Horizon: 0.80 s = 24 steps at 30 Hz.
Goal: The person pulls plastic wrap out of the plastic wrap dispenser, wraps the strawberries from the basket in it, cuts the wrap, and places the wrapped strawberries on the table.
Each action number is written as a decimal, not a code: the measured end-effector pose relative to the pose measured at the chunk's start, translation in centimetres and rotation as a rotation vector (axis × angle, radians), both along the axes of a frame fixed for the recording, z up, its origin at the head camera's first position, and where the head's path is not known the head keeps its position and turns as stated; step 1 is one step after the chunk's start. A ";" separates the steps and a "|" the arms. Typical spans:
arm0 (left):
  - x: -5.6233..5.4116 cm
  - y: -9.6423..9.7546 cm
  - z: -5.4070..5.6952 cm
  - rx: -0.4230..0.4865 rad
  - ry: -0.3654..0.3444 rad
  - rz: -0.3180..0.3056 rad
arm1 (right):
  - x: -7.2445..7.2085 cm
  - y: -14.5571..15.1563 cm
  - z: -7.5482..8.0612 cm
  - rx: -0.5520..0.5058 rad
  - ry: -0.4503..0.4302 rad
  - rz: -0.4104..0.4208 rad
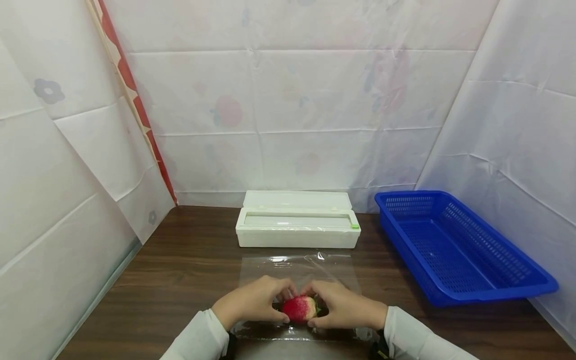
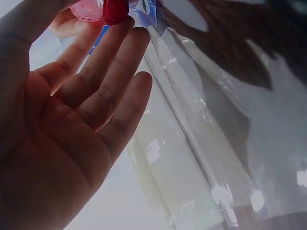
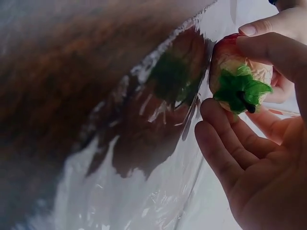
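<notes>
A red strawberry [image 1: 298,308] with a pale end and green leaves [image 3: 242,88] lies on its side between my two hands, over a sheet of clear plastic film [image 1: 299,270]. My left hand [image 1: 253,301] holds its red end between thumb and fingers. At the leafy end, the thumb and fingers of my right hand [image 1: 348,306] grip it from the other side. In the left wrist view only the red tip of the strawberry shows at the top edge. Glossy film reflects the fruit in the right wrist view.
Behind the film stands a white wrap dispenser box [image 1: 297,239] with its lid raised and a green piece at its right end. A blue perforated basket [image 1: 495,295] sits at the right on the dark wooden table [image 1: 180,280]. Patterned white sheets [image 1: 288,115] enclose the back and sides.
</notes>
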<state>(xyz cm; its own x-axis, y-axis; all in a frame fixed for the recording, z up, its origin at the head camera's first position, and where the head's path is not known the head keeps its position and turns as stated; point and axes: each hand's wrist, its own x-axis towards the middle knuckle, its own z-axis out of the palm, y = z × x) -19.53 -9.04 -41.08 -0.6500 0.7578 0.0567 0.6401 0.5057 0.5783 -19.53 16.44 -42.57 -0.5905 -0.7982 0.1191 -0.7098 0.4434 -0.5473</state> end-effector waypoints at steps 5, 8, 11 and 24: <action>0.2 0.0 -0.2 0.000 -0.017 -0.002 | 0.2 0.1 -0.3 0.001 0.002 0.012; 0.2 0.0 -0.2 0.000 -0.023 -0.007 | 0.2 0.1 -0.4 0.001 -0.009 0.015; 0.2 0.0 -0.3 0.007 -0.026 -0.007 | 0.2 0.2 -0.5 -0.001 -0.009 0.010; 0.4 -0.3 -0.5 0.008 -0.003 -0.002 | 0.5 0.1 -0.2 0.000 -0.019 0.003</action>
<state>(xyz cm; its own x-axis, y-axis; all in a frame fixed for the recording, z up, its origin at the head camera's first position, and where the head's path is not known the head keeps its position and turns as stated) -19.14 -9.33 -41.56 -0.6490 0.7584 0.0608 0.6394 0.5003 0.5839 -18.98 16.51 -42.75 -0.5901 -0.8001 0.1076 -0.7007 0.4415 -0.5604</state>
